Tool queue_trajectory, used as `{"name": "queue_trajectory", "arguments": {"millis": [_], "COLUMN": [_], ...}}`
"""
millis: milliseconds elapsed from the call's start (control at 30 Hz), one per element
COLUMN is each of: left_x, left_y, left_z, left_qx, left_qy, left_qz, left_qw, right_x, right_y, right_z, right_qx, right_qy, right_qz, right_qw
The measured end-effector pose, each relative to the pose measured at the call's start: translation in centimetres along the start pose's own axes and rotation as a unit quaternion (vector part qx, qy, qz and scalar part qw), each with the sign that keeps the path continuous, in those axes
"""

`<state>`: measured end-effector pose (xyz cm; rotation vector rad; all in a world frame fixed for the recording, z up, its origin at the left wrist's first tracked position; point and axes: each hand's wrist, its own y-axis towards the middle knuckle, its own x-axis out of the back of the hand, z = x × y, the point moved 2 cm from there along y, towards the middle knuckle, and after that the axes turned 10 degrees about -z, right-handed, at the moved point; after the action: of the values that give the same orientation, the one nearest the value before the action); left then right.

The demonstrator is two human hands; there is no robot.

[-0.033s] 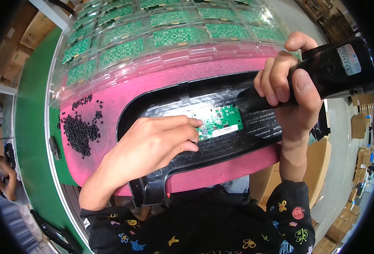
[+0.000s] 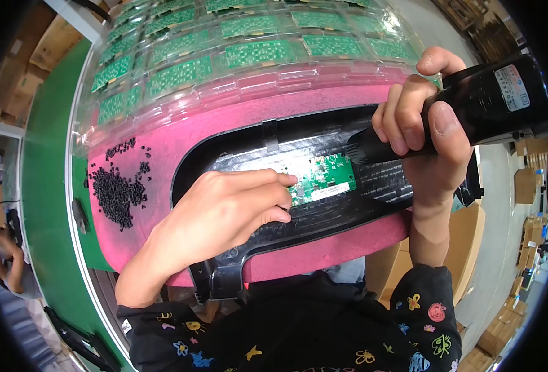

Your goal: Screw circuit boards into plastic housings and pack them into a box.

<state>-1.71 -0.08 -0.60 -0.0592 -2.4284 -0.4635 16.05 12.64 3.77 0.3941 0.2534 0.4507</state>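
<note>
A green circuit board (image 2: pixel 333 174) with a white strip along its near edge lies inside a long black plastic housing (image 2: pixel 311 218). My left hand (image 2: pixel 224 208) reaches across the housing, its fingers bent and closed at the board's left end, covering that part. In my right hand (image 2: pixel 429 124) is a black tool that looks like an electric screwdriver (image 2: pixel 491 102), fingers wrapped round it. Its ribbed nose is over the board's far right corner and hides whatever lies beneath. A heap of small black pieces, apparently screws (image 2: pixel 116 195), is left of the housing.
The housing lies on a pink pad (image 2: pixel 311 260). Behind it stand clear plastic trays (image 2: pixel 243 84) holding several green boards. A green table (image 2: pixel 48 186) runs along the left, with another person's arm (image 2: pixel 13 263) beyond it. A cardboard box (image 2: pixel 466 251) stands right of my right forearm.
</note>
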Motion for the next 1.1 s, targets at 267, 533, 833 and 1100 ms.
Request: {"name": "queue_trajectory", "arguments": {"millis": [267, 533, 833, 1100], "left_x": [0.0, 0.0, 0.0, 0.1], "left_y": [0.0, -0.1, 0.6, 0.4], "left_z": [0.1, 0.0, 0.2, 0.2], "left_qx": [0.008, 0.005, 0.014, 0.002], "left_qy": [-0.003, 0.007, -0.054, -0.082], "left_qz": [0.018, 0.021, -0.068, -0.071], "left_qw": [1.0, 1.0, 0.996, 0.994], "right_x": [-1.2, -1.4, -0.3, -1.0], "right_y": [0.2, 0.1, -0.5, -0.9], "right_z": [-0.3, -0.5, 1.2, 0.4], "right_qx": [-0.048, -0.036, -0.065, -0.062], "right_qy": [-0.012, 0.008, 0.414, 0.352], "right_qz": [0.047, 0.015, 0.083, 0.103], "right_qw": [0.998, 0.999, 0.904, 0.928]}}
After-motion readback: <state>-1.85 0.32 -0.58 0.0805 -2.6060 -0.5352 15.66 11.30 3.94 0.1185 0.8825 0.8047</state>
